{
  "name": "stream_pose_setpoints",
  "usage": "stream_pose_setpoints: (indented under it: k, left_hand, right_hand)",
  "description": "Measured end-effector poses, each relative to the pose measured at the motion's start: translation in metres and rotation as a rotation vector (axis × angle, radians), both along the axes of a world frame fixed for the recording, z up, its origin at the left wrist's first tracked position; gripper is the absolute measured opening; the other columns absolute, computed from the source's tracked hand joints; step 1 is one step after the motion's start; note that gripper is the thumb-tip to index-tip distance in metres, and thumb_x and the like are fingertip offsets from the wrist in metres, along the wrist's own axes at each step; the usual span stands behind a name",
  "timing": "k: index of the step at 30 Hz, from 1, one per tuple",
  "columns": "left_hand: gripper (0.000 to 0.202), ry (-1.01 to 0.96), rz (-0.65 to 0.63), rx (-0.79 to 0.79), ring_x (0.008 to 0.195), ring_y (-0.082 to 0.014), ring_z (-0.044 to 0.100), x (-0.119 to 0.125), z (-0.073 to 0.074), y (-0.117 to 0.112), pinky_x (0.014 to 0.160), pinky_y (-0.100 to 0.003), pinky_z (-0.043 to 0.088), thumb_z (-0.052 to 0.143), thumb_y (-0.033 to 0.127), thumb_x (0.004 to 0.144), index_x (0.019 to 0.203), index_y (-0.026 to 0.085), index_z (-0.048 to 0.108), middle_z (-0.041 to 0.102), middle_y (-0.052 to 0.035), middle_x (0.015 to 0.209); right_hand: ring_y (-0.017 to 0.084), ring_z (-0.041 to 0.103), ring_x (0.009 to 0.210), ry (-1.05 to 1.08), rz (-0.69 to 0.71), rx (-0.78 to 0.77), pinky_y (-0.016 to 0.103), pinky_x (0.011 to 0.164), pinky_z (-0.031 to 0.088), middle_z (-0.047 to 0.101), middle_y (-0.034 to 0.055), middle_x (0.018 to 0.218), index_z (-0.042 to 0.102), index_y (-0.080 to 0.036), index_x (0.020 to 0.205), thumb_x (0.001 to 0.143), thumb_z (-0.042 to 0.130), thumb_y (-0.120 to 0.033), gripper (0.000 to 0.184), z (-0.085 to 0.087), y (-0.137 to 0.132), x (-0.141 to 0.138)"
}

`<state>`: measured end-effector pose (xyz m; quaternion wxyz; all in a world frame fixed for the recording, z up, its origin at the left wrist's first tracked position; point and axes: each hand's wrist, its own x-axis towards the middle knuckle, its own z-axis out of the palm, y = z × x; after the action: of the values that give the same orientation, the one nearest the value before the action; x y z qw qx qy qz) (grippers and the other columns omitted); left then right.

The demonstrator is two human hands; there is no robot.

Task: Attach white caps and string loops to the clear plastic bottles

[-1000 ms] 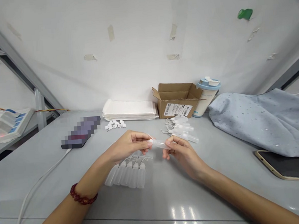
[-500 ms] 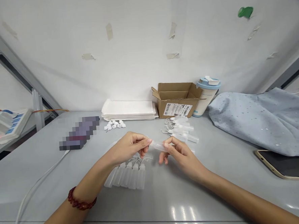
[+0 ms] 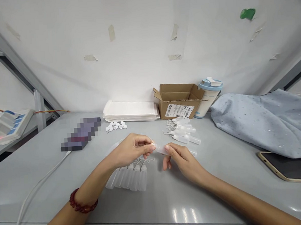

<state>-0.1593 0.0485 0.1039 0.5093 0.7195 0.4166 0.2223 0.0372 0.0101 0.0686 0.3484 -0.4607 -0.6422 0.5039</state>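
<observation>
A small translucent plastic squeeze bottle (image 3: 161,148) lies nearly level between my two hands, above the table. My left hand (image 3: 136,148) is closed in a pinch on its white cap end. Thumb and fingers of my right hand (image 3: 182,158) grip the other end of the body. Below my left hand, several similar bottles (image 3: 142,179) lie side by side, with thin curved white tips pointing away from me. Beyond my right hand lies another group of tipped bottles (image 3: 182,138). Loose white caps (image 3: 116,126) sit in a small cluster farther back.
At the back stand a stack of white envelopes (image 3: 130,109), an open cardboard box (image 3: 177,105) and a blue-lidded cup (image 3: 207,97). Grey-blue cloth (image 3: 260,122) and a phone (image 3: 288,167) lie right. A pixelated dark device (image 3: 81,133) with a white cable lies left.
My right hand's fingers have shifted and curled a little lower on the bottle. My left hand keeps its pinch at the cap end, almost in the same place.
</observation>
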Motion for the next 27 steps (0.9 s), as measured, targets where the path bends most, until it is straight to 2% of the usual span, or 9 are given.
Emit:
stream_pose_setpoints:
  k: [4,7,9,14,19,27]
  left_hand:
    - [0.020,-0.056,0.052,0.037,0.070,-0.0118,0.056,0.002,-0.006,0.000,0.061,-0.022,0.047,0.063,0.033,0.075,0.085,0.016,0.068,0.063,-0.0042,0.094]
    - [0.022,-0.102,0.064,0.073,0.080,-0.0150,0.057,0.004,-0.011,0.001,0.066,-0.024,0.049,0.065,0.030,0.074,0.091,0.018,0.070,0.063,-0.0052,0.096]
    - [0.022,-0.093,0.061,0.069,0.079,-0.0150,0.058,0.004,-0.010,0.001,0.066,-0.024,0.049,0.064,0.032,0.074,0.091,0.018,0.070,0.063,-0.0051,0.096]
    - [0.027,-0.002,0.040,0.053,0.063,-0.0114,0.056,0.004,-0.006,0.000,0.061,-0.023,0.047,0.056,0.041,0.081,0.077,0.017,0.068,0.065,-0.0026,0.079]
    - [0.032,0.064,0.019,0.040,0.059,-0.0116,0.054,0.004,-0.004,0.000,0.057,-0.022,0.043,0.054,0.043,0.081,0.066,0.015,0.062,0.060,-0.0008,0.065]
    - [0.030,0.043,-0.012,-0.018,0.056,-0.0100,0.052,0.003,0.001,-0.004,0.050,-0.021,0.039,0.057,0.046,0.078,0.085,0.017,0.062,0.059,0.0014,0.067]
  right_hand:
    - [0.012,0.049,0.049,0.063,0.007,-0.108,0.026,0.057,0.041,0.061,0.0018,0.050,0.051,-0.018,0.073,0.090,0.034,-0.055,0.044,-0.001,0.001,-0.001]
    - [0.012,0.047,0.047,0.106,0.015,-0.175,0.027,0.057,0.041,0.061,0.0020,0.047,0.051,-0.017,0.070,0.087,0.034,-0.060,0.049,-0.002,0.002,-0.001]
    - [0.013,0.047,0.047,0.123,0.012,-0.196,0.027,0.057,0.041,0.060,0.0022,0.047,0.051,-0.017,0.068,0.086,0.035,-0.061,0.050,-0.001,0.002,-0.001]
    - [0.013,0.048,0.047,0.151,0.014,-0.209,0.028,0.058,0.042,0.059,0.0023,0.046,0.052,-0.018,0.064,0.084,0.037,-0.064,0.053,0.001,0.001,-0.002]
    - [0.013,0.047,0.045,0.171,0.018,-0.234,0.027,0.055,0.040,0.059,0.0022,0.045,0.053,-0.017,0.067,0.083,0.036,-0.066,0.055,-0.001,0.002,-0.001]
    - [0.012,0.046,0.042,0.200,0.045,-0.304,0.028,0.055,0.040,0.057,0.0026,0.043,0.054,-0.015,0.067,0.083,0.032,-0.069,0.060,-0.001,0.002,0.000]
